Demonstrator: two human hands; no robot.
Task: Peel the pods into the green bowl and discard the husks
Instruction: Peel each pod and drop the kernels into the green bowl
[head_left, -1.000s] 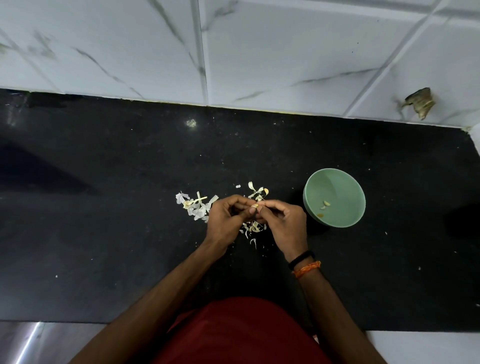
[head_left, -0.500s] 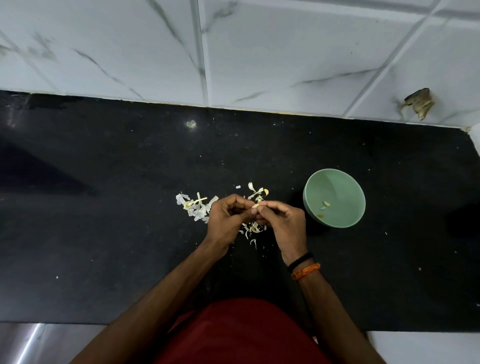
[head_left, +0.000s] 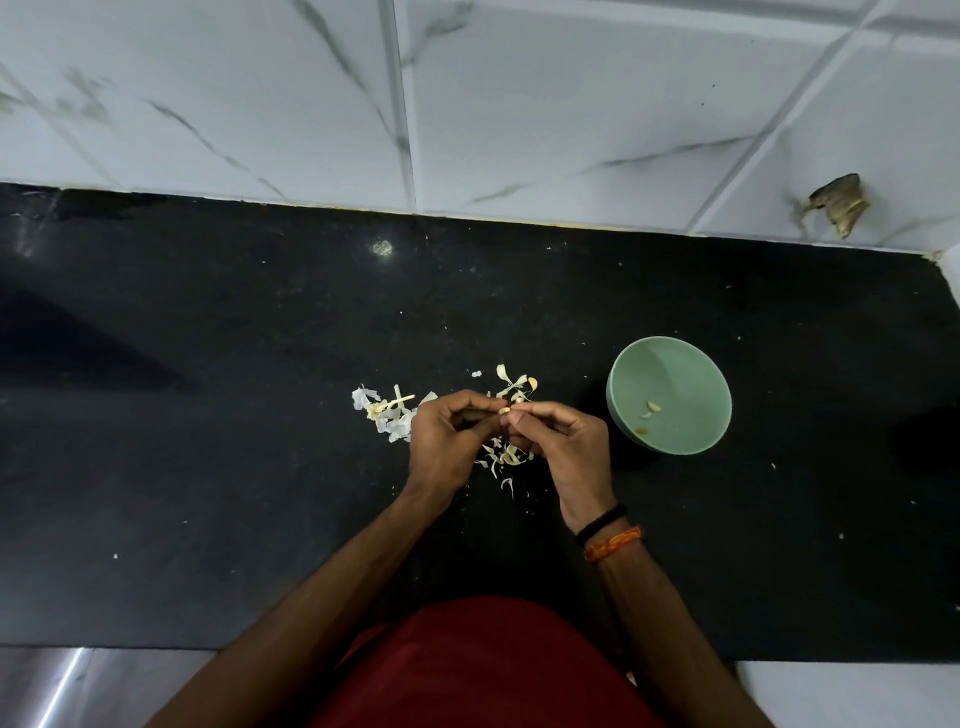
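Both hands' grip, left hand & right hand, pinching small pale pod; approx. three peeled bits in round green bowl, pale papery husks loose on black counter, not yet discarded.

Pod barely peeks out between the fingertips, too small to read. Hands cover part of the husks. Bits in the bowl are too tiny to identify.

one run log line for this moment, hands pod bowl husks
left hand: pinches pod | right hand: pinches pod | green bowl: few peeled pieces inside | husks: scattered on counter
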